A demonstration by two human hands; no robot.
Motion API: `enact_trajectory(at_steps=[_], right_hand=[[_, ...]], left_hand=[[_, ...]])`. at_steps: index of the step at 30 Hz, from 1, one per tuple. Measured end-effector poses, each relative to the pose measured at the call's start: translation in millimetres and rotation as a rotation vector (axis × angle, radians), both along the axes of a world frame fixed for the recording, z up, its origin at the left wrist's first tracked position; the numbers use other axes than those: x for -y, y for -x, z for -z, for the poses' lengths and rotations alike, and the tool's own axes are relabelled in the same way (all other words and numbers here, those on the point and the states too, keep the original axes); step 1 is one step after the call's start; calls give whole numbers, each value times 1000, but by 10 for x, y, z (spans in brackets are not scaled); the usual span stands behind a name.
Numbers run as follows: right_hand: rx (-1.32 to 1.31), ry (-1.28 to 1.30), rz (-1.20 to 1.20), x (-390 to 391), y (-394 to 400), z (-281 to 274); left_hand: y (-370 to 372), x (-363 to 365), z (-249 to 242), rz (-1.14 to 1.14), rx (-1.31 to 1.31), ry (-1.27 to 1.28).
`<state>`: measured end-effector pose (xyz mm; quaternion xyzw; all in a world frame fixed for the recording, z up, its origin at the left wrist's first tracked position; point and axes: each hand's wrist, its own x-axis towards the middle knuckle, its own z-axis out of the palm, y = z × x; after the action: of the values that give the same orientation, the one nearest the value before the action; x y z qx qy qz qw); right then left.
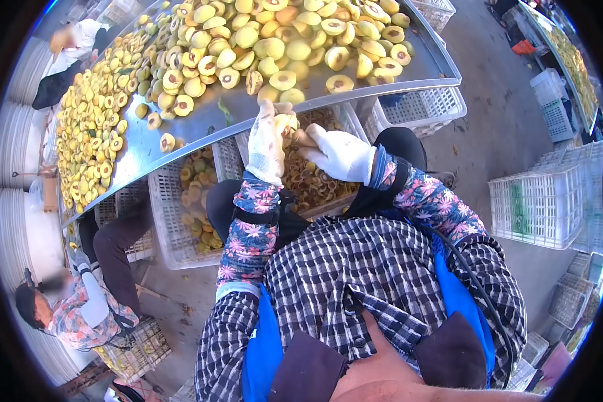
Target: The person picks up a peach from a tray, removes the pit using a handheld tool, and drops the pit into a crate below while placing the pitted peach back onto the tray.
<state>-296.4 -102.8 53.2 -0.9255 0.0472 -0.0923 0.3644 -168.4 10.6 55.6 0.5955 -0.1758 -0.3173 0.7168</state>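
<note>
My left hand [266, 144], in a stained white glove, is closed around a yellow stone-fruit half [287, 125] at the front edge of the metal table. My right hand [342, 154], also gloved in white, is closed close beside that fruit. A short brownish thing [306, 139] shows at its fingers; I cannot make out whether it is a tool handle or a bare fingertip. Below both hands, a crate [352, 122] holds brown pits and scraps. Many halved yellow fruits [244, 37], several with their pits showing, are heaped on the table.
The metal table's raised rim [382, 89] runs just beyond my hands. A white crate [171, 231] with fruit halves stands by my left knee, and another crate [422, 107] at the right. Stacked crates [536, 204] stand farther right. A co-worker [94, 308] sits at the left.
</note>
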Motion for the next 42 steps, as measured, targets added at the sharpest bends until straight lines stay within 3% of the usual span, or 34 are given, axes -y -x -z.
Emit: enact_trajectory(at_steps=[2, 4, 5, 6, 8, 10, 12, 13, 14, 16, 20, 21, 23, 24, 25, 26, 27, 28, 29, 30, 32, 34, 36, 38, 42], right_hand=[[-208, -289, 29, 22, -53, -80], [-233, -402, 30, -6, -84, -106], [-268, -520, 28, -22, -80, -101], [-267, -524, 33, -20, -69, -51], [-179, -224, -43, 17, -35, 84], [-209, -134, -88, 58, -24, 85], [-354, -378, -114, 69, -43, 104], [-333, -638, -130, 22, -36, 135], [-336, -636, -135, 17, 4, 138], [-502, -1312, -72, -32, 87, -32], [-523, -1704, -140, -66, 113, 59], [-523, -1702, -142, -63, 131, 80], [-460, -1918, -339, -65, 202, 111], [-466, -1912, -344, -46, 246, 49], [-483, -1556, -270, -2, 278, -83], [-482, -1200, -198, 35, 305, -158], [-469, -776, -113, 34, 329, -97], [-402, -253, -132, 79, 407, -6], [-247, -212, -128, 94, 568, 185], [-90, -175, -125, 59, 634, 242], [-183, -116, -138, 57, 619, 229], [-279, -53, -145, 20, 574, 175], [-367, 56, -131, -9, 521, 131], [-285, 24, -164, -13, 514, 207], [-302, 2, -161, -27, 556, 261]], left_hand=[[34, 30, 74, -2, -21, 84], [160, 114, 138, -239, 302, 270], [203, 134, 170, -288, 130, 288], [203, 103, 100, -283, 130, 285], [151, 4, -29, -95, -22, 40], [68, 38, 19, -49, -39, 26], [24, 38, -10, 62, -153, -56], [-22, 37, 35, 93, -177, -53], [-19, 31, 48, 87, -177, -52], [30, 26, 18, 76, -231, 2], [140, 102, -39, -97, -435, 86], [120, 119, -11, -129, -491, 180], [36, 80, 26, -171, -502, 314], [-52, 2, 48, -187, -428, 342], [-205, -129, 41, -221, -384, 319], [-286, -320, -63, -246, -18, 187], [-499, -616, -32, -219, 527, 10], [-687, -840, -170, -369, 211, -99], [-813, -1036, -215, -400, 353, -232], [-1147, -1306, -338, -310, 734, -917], [-1147, -1303, -355, -336, 991, -1065], [-1400, -1050, -127, -198, 1042, -835], [-1291, -551, -226, -5, 1077, -688], [-1385, -134, -37, 99, 1329, -618], [-1565, 414, 255, 320, 1392, -917]])
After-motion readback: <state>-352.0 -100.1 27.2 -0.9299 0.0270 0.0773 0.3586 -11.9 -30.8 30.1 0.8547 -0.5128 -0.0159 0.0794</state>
